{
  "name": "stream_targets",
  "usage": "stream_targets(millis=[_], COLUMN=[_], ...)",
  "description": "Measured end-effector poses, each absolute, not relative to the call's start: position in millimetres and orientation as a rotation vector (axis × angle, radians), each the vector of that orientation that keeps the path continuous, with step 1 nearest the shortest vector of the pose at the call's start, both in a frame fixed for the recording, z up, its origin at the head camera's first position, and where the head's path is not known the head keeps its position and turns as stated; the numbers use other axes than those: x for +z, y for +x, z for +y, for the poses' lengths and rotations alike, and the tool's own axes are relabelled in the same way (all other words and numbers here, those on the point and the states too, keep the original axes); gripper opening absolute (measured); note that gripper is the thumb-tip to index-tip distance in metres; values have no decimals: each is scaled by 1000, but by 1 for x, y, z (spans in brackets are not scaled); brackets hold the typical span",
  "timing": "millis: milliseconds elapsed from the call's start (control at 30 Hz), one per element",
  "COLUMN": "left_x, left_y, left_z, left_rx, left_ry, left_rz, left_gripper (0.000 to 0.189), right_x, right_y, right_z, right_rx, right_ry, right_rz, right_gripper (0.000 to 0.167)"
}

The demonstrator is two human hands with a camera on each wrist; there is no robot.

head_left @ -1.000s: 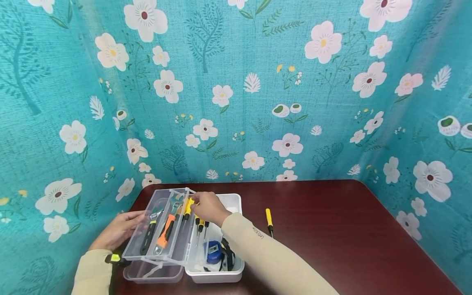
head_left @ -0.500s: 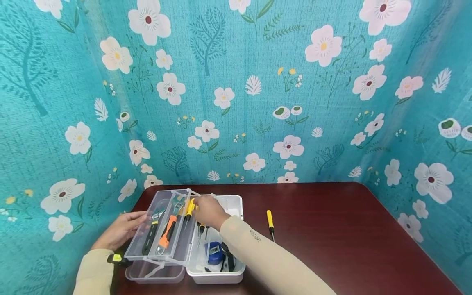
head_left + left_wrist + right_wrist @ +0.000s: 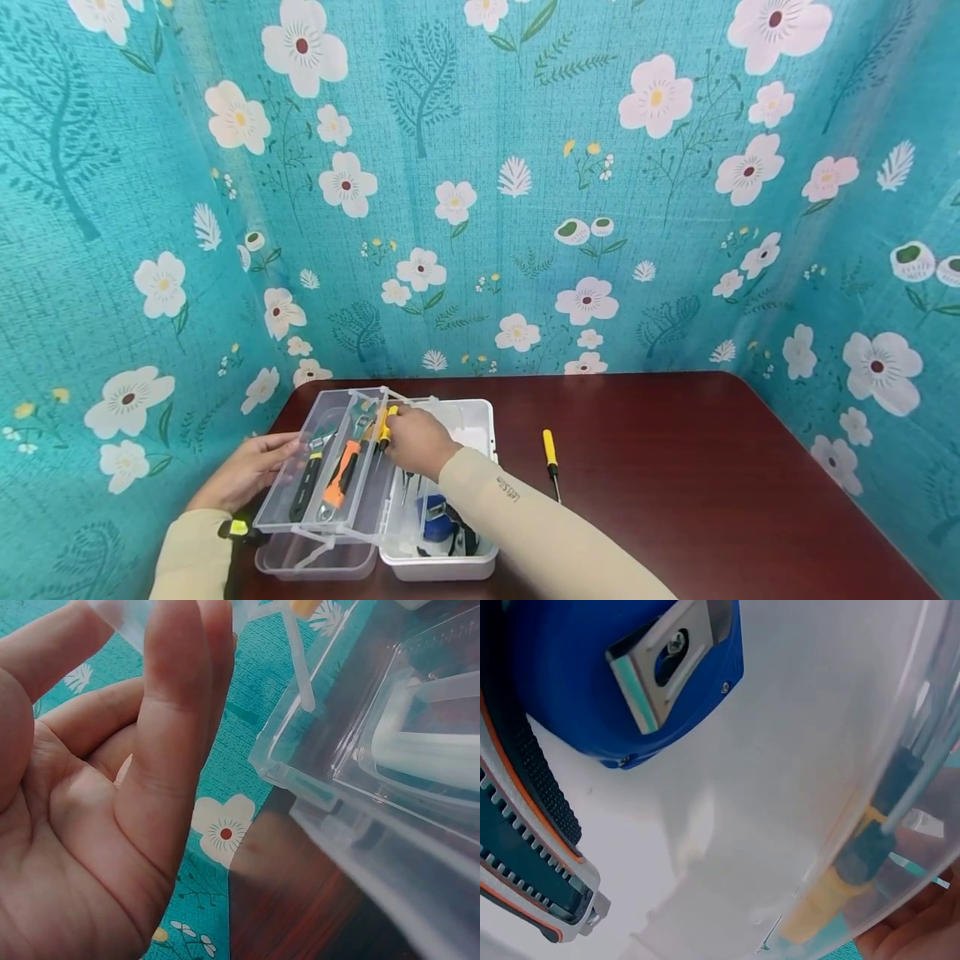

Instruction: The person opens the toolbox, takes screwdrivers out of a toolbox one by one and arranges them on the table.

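Observation:
My left hand point(image 3: 253, 468) pinches the left edge of a clear plastic tray point(image 3: 285, 492), part of a fold-out toolbox. In the tray lie an adjustable wrench point(image 3: 306, 483) with a black handle and an orange-and-black utility knife point(image 3: 341, 475). My right hand point(image 3: 423, 440) reaches over the tray's right side and seems to grip a yellow-handled screwdriver point(image 3: 389, 427); its fingertips are partly hidden. The right wrist view shows yellow screwdriver handles point(image 3: 821, 900) through clear plastic. Below the right forearm, a blue tape measure point(image 3: 437, 521) sits in the white box point(image 3: 438, 569).
Another yellow-handled screwdriver point(image 3: 551, 450) lies on the dark red table point(image 3: 675, 450), right of the box. A grey-and-black cutter point(image 3: 536, 847) lies beside the tape measure. Floral teal curtain point(image 3: 510, 250) encloses the table's back and sides.
My right hand has shifted slightly left and down over the tray, covering more of the screwdrivers beneath it. The left hand keeps its hold on the tray. The head view has tilted slightly.

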State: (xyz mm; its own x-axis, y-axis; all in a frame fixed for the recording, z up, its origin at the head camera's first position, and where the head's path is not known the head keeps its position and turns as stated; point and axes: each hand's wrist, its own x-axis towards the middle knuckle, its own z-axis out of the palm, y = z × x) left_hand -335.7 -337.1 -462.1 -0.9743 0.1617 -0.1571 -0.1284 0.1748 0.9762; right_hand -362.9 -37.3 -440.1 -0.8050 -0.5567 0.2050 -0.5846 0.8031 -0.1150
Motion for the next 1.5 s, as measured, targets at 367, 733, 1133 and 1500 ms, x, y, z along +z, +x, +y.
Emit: stream_targets(millis=[367, 733, 1133, 1500], left_x=[-461, -463, -463, -463], left_y=[-334, -332, -332, -332], left_z=[-337, -337, -335, -336], left_rx=[1891, 1905, 1935, 1938], left_ry=[72, 26, 10, 9], left_rz=[2218, 2244, 2214, 2215], left_gripper=[62, 62, 60, 58], right_x=[-441, -442, -447, -452], right_y=[-364, -366, -363, -372], right_z=[-40, -41, -41, -40], right_rx=[235, 461, 195, 601], right_ry=[859, 714, 599, 450], right_rz=[-2836, -2797, -2865, -2860], right_gripper=[30, 39, 32, 48])
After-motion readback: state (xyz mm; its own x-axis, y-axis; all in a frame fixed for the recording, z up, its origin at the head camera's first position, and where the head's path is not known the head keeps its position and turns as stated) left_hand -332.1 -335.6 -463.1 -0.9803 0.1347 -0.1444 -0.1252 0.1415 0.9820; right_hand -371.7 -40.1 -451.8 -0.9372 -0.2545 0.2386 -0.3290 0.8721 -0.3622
